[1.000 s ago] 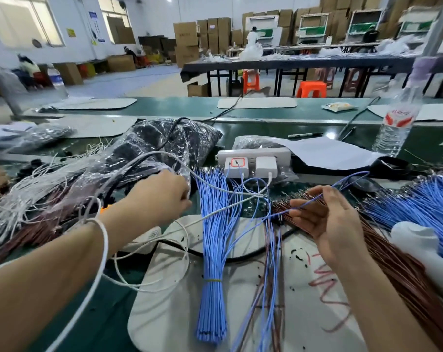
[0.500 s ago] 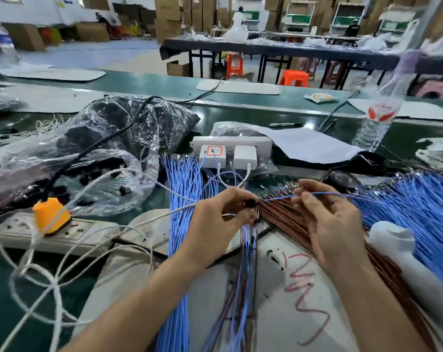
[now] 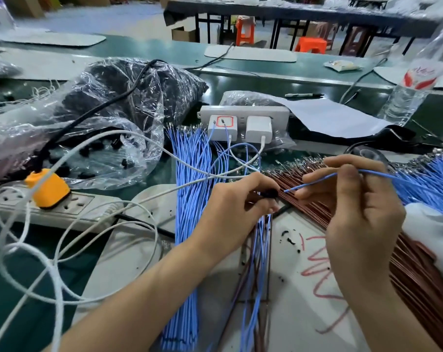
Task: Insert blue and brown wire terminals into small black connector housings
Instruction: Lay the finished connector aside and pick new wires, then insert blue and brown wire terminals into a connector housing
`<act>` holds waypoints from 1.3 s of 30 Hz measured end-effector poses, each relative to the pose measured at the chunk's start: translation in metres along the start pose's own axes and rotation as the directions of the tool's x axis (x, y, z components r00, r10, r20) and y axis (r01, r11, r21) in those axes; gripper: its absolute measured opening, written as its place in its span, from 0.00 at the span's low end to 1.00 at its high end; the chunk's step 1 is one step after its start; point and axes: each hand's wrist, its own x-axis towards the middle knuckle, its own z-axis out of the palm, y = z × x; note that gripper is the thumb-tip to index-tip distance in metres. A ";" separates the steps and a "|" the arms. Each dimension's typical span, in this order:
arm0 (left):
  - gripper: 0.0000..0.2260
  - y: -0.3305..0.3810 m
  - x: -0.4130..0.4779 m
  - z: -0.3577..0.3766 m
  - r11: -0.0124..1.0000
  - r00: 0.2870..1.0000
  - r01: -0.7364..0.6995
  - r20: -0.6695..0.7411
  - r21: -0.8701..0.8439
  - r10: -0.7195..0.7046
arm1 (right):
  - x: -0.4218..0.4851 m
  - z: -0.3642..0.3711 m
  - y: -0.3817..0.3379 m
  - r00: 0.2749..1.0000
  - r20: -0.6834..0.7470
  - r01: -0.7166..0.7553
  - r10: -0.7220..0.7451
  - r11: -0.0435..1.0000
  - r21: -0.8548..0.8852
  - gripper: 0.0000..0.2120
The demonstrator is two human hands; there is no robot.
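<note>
My left hand (image 3: 237, 212) pinches a small black connector housing (image 3: 343, 193) between thumb and fingers above the white mat. My right hand (image 3: 355, 207) pinches a single blue wire (image 3: 319, 179), whose tip points left and ends a short gap from the housing. Beneath both hands lies a fan of brown wires (image 3: 314, 201). A tied bundle of blue wires (image 3: 190, 199) runs down the mat left of my left hand. More blue wires (image 3: 428, 181) spread at the right. Several wires, blue and brown, hang down below my left hand.
A clear bag of black housings (image 3: 101, 138) lies at the left. Also here: a power strip (image 3: 70, 207) with an orange plug (image 3: 46, 188), loose white cables (image 3: 50, 262), two white chargers (image 3: 240, 128), a water bottle (image 3: 413, 82) and a white bottle (image 3: 433, 232) at the right.
My left hand came from the bag at the left to the centre, now holding a black housing. My right hand brought the blue wire's tip close to it. The camera tilted down.
</note>
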 end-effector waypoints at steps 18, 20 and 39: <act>0.10 0.005 0.000 -0.003 0.962 0.984 -0.178 0.008 0.208 0.181 | -0.010 0.002 0.011 0.952 0.184 0.290 -0.246 0.918 -0.271 0.09; 0.10 0.003 0.001 -0.004 0.953 0.978 -0.201 0.001 0.225 0.206 | -0.010 0.002 0.011 0.942 0.201 0.322 -0.270 0.898 -0.301 0.10; 0.11 0.004 0.000 -0.004 0.975 0.989 -0.141 -0.066 -0.173 0.131 | -0.009 0.009 0.010 0.944 0.300 -0.151 0.138 0.988 0.022 0.08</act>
